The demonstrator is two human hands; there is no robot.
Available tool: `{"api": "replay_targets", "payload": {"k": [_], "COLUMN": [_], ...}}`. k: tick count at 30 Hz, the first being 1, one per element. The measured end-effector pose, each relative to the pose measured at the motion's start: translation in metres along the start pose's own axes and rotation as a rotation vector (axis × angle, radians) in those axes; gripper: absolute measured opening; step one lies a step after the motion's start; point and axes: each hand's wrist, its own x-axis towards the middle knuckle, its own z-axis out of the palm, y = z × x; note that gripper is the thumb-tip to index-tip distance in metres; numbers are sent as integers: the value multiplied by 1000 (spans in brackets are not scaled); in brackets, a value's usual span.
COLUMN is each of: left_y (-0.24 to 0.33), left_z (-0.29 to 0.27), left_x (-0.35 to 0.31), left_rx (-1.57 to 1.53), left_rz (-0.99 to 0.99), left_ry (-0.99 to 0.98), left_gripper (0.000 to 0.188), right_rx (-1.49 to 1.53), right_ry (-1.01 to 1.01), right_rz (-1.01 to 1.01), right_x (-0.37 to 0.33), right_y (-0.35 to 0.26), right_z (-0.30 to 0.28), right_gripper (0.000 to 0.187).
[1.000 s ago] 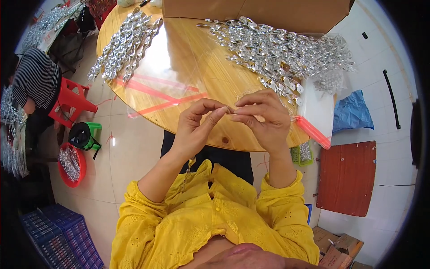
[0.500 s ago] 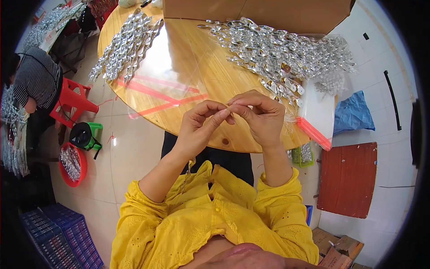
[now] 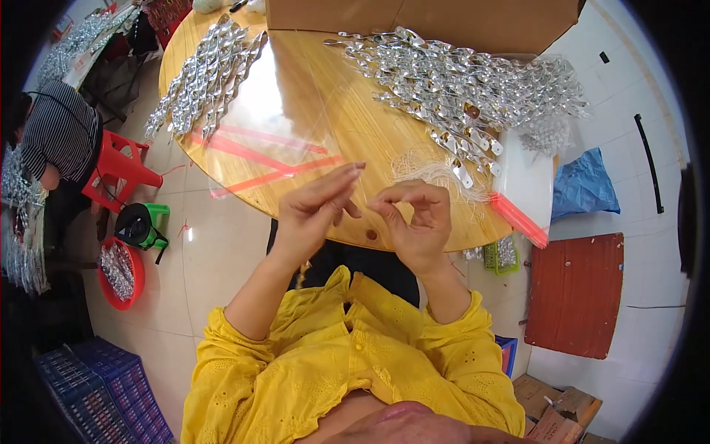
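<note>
Over the near edge of the round wooden table, my left hand (image 3: 314, 214) is raised, forefinger stretched out and the other fingers curled in. A shiny twisted foil strip (image 3: 302, 275) hangs below it; its upper end is hidden behind the hand, which appears to grip it. Just to the right, my right hand (image 3: 420, 222) pinches thumb and forefinger together. Whatever is between those tips is too fine to see. A small gap parts the two hands. Close beyond the right hand lies a bundle of pale threads (image 3: 425, 169).
Twisted silver strips lie in a left pile (image 3: 214, 78) and a larger right pile (image 3: 458, 81). A cardboard box (image 3: 421, 26) stands at the back. Clear plastic with pink tape bands (image 3: 259, 154) covers part of the table (image 3: 355, 140). Leftward, another person (image 3: 59, 129) sits near a red stool (image 3: 118, 163).
My hands, touching at the fingertips before, have come apart and lowered slightly toward me. The left forefinger has straightened. The hanging strip has shifted left with the left hand.
</note>
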Motion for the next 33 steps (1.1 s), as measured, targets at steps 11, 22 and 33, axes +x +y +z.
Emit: {"api": "replay_targets", "payload": {"k": [11, 22, 33], "left_y": [1, -5, 3], "left_z": [2, -8, -9], "left_x": [-4, -7, -8], "left_rx": [-30, -65, -28], "left_rz": [-84, -219, -594], "left_ry": [-7, -137, -277], "left_gripper": [8, 15, 22], "right_rx": [-185, -277, -549], "right_ry": [-118, -310, -497], "right_rz": [76, 69, -216], "right_x": [2, -12, 0], "right_y": [-5, -1, 1], "right_z": [-15, -9, -21], "right_gripper": [20, 34, 15]}}
